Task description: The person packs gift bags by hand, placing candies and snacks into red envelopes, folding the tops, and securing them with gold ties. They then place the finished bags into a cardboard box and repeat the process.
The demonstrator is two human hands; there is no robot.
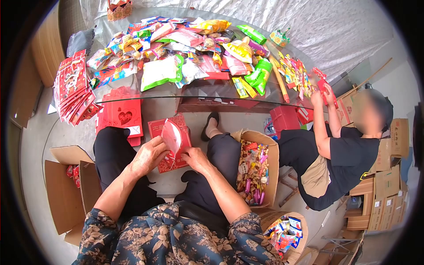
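Note:
Between my knees, my left hand (151,154) and my right hand (196,159) both grip a small red paper bag (183,140). Its mouth gapes apart and shows a white inside. My left fingers pinch its left edge; my right fingers hold the lower right edge. What is inside the bag, if anything, I cannot make out. Just behind it lie flat red printed packages (155,126). Beside my right leg stands a cardboard box (274,170) full of mixed wrapped candies (252,172).
A glass table (152,97) ahead bears many snack packets (161,73) and a fanned stack of red bags (70,84). An open carton (62,198) stands left. At right a seated person (349,150) holds a red item. Stacked cartons (388,194) lie beyond.

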